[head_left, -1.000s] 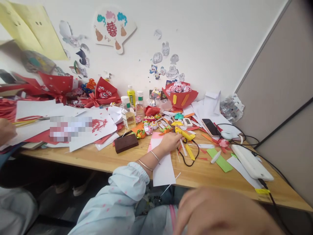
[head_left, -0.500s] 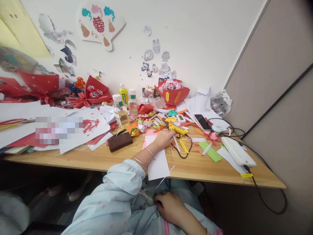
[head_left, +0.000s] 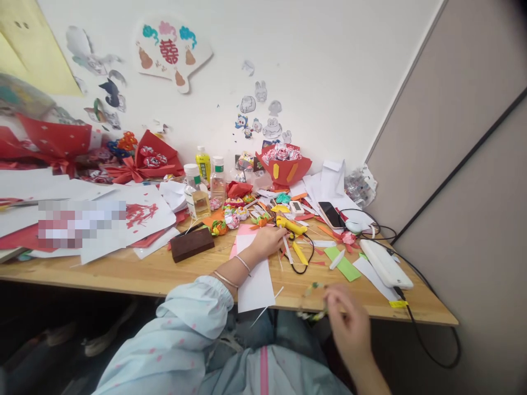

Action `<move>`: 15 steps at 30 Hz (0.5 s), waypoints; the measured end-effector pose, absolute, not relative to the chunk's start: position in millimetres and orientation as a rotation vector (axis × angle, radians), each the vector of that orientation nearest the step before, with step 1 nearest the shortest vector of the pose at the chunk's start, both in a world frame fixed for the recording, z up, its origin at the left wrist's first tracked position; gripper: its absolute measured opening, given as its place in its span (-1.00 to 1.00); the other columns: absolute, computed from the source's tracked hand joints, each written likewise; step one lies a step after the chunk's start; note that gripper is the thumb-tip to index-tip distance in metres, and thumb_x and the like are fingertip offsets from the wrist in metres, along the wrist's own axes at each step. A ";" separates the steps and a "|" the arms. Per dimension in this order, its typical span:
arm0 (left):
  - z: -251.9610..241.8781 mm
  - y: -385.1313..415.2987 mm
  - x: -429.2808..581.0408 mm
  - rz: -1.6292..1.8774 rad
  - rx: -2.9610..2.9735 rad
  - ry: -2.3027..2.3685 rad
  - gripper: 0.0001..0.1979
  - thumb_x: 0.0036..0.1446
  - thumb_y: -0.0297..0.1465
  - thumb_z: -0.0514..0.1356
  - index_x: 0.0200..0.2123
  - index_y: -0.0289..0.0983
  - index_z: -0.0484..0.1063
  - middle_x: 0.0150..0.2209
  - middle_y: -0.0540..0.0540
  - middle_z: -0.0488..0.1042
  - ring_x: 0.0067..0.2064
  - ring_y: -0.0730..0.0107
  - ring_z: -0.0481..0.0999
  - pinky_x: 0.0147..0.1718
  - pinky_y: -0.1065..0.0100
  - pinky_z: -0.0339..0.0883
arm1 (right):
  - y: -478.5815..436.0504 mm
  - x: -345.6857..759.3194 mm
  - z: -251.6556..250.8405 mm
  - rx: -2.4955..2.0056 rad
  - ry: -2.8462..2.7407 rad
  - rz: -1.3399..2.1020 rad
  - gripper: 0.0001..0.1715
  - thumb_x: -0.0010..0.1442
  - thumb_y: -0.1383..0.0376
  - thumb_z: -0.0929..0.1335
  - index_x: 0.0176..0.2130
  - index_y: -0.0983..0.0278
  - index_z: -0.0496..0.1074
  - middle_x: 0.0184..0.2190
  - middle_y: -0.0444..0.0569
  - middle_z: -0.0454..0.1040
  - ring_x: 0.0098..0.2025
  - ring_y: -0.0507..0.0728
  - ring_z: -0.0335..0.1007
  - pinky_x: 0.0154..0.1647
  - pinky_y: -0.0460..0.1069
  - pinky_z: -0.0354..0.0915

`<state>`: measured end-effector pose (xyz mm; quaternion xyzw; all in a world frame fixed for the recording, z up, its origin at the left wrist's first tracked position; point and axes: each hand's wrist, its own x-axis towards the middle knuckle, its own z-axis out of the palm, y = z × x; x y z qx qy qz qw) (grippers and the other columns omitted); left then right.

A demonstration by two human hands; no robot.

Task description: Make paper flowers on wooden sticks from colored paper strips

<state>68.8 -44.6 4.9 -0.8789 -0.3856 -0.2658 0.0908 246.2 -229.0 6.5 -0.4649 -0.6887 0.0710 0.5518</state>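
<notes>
White wall (head_left: 329, 66) backs a wooden bench (head_left: 123, 275) strewn with paper scraps (head_left: 345, 265). From the lower left, one arm stretches forward across a white sheet (head_left: 256, 288), its left hand (head_left: 268, 241) palm down beside a yellow glue gun (head_left: 291, 225). At those fingers shows a white strip (head_left: 287, 251); whether they grip it, I cannot tell. Blurred, the right hand (head_left: 349, 317) is held up near the bench's front edge, forearm slanting from the lower right, fingers closed on a beaded loop (head_left: 312, 316) dangling beside them.
</notes>
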 end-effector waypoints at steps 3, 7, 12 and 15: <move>2.4 -42.6 68.2 -0.792 -2.605 -1.159 -0.75 0.21 -0.35 0.00 -0.43 -0.28 0.40 -0.50 -0.08 0.50 -0.47 0.38 0.45 -0.52 0.44 0.18 | -187.0 283.7 26.6 -1.351 -1.553 0.087 -0.75 0.19 0.26 0.17 -0.42 0.25 0.35 -0.44 -0.04 0.41 -0.36 0.11 0.30 -0.38 -0.05 0.19; -0.7 -39.2 66.8 -0.819 -2.604 -1.134 -0.78 0.19 -0.37 0.02 -0.42 -0.28 0.40 -0.50 -0.07 0.49 -0.47 0.37 0.46 -0.51 0.43 0.20 | -127.0 318.3 37.3 -1.540 -1.626 -0.160 -0.71 0.16 0.27 0.18 -0.41 0.27 0.43 -0.39 0.00 0.46 -0.31 0.15 0.29 -0.29 0.00 0.18; -2.6 -37.4 65.6 -0.887 -2.597 -1.096 -0.80 0.19 -0.39 0.01 -0.41 -0.27 0.38 -0.51 -0.05 0.48 -0.47 0.40 0.46 -0.49 0.44 0.23 | -77.1 315.0 38.4 -1.663 -1.752 -0.336 -0.72 0.09 0.35 0.24 -0.26 0.29 0.50 -0.12 0.14 0.42 -0.10 0.25 0.26 -0.08 0.09 0.13; -3.6 -36.8 64.6 -0.917 -2.585 -1.062 -0.81 0.18 -0.40 0.02 -0.43 -0.26 0.38 -0.51 -0.05 0.48 -0.48 0.40 0.46 -0.49 0.45 0.23 | -53.8 283.6 35.2 -1.506 -2.011 -0.133 -0.62 0.05 0.38 0.26 -0.11 0.21 0.43 -0.09 0.02 0.42 -0.08 0.19 0.28 -0.07 0.02 0.13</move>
